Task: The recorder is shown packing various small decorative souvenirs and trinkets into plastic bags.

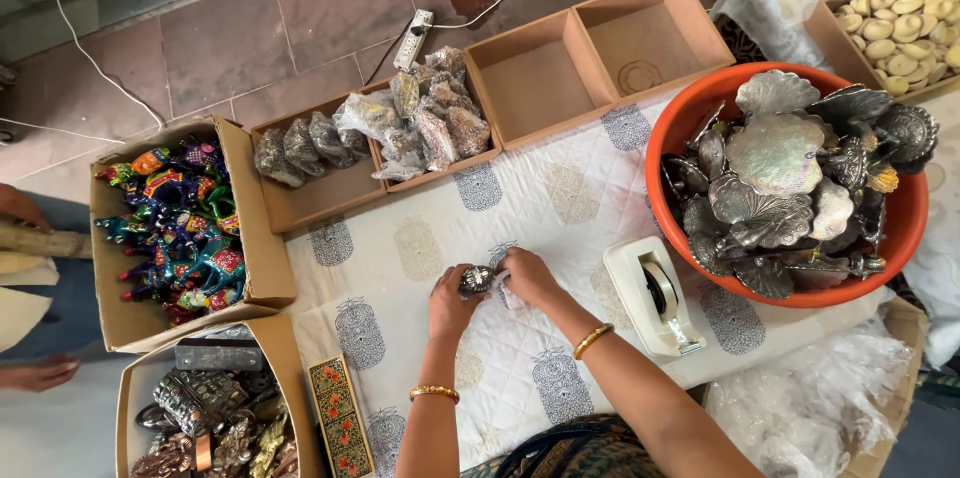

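Head view, looking down on a tabletop (pixel 560 208) covered by a white printed cloth. Both hands meet near the front-middle of the tabletop. Left hand (pixel 452 300) has its grip pinching a small dark metal trinket (pixel 476 280), roundish, shiny, held just above the cloth. Right hand (pixel 528 276) has its fingers pressed together on the trinket's right side and on a bit of clear plastic wrap (pixel 512 296) under it; which of the two it actually grips, cannot tell.

Handling, as a judgement: trinket looks stiff, cast metal, dense for its bulk, smooth and a bit slippery; not fragile, though fine relief could scratch. Best taken across its rounded body with thumb and forefinger, as the left hand does. Wrap is thin, soft, crinkly.

Long axis: hard to tell, piece is too small; it seems to lie roughly left-right, parallel to the front edge.

Around: white tape dispenser (pixel 652 296) just right of the hands; orange basin (pixel 672 138) of silver shell-like dishes toward the right edge; open cardboard trays (pixel 590 53) along the back edge, some with bagged pieces; box of painted figurines (pixel 262 238) off the left edge.
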